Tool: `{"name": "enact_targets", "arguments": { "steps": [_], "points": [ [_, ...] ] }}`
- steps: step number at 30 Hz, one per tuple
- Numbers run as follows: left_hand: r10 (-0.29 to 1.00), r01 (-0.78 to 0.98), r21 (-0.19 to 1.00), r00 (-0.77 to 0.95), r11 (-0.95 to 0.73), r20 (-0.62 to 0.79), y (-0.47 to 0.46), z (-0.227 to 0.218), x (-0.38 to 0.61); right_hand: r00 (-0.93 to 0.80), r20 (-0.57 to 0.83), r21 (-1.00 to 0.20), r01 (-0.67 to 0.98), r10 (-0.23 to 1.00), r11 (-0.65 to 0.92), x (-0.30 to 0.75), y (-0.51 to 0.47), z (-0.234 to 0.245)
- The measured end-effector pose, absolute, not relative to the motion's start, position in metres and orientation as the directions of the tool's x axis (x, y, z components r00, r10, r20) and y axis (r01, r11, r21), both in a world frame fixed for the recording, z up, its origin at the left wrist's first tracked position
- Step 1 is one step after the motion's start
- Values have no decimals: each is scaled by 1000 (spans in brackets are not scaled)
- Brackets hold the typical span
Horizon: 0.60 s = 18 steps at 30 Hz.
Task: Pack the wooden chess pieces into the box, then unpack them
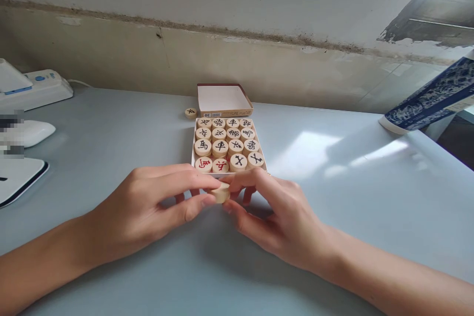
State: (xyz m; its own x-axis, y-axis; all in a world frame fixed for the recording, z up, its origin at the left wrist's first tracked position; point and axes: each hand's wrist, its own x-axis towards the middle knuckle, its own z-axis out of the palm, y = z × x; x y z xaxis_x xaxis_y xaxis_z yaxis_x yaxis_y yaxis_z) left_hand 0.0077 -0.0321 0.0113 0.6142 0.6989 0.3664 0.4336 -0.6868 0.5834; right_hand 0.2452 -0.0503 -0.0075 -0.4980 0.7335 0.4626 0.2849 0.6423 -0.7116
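A small white box [193,144] on the grey table holds several round wooden chess pieces [220,147] with black and red characters. Its empty lid [222,99] lies just behind it, and one loose piece [190,112] rests to the lid's left. Right in front of the box, my left hand [155,207] and my right hand [276,215] meet. Both pinch the same wooden piece [222,192] between thumb and fingers, a little above the table.
White devices [33,90] and a white mouse-like object [35,132] sit at the table's far left. A blue-and-white patterned object [431,98] leans in at the right edge. A stained wall runs along the back of the table [333,237].
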Motion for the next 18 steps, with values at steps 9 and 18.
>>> {"name": "enact_targets", "arguments": {
  "steps": [9,18],
  "points": [
    [878,301,953,465,-35,-115,-28,21,21,-557,567,-606,216,607,765,245,-50,-10],
    [881,399,878,471,-265,52,-26,19,15,-522,568,-586,286,636,758,245,-51,-11]
  ]
}}
